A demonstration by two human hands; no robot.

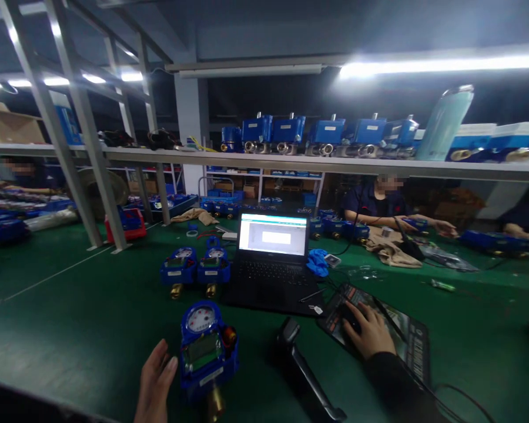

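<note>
At lower centre, the left hand (155,385) rests open against the blue water meter (206,351), steadying it on the green counter (70,329), while the right hand (368,333) cups a mouse (349,317) beside the laptop (271,258).

A water meter (207,346) was placed at six o'clock of the table (70,329). A laptop (271,264) was set at its one o'clock, a mouse pad (405,335) at three.

Green table (83,329), blue water meters (207,349), open laptop (271,264), mouse pad (405,338), black scanner (306,370), blue cloth (318,262)
</note>
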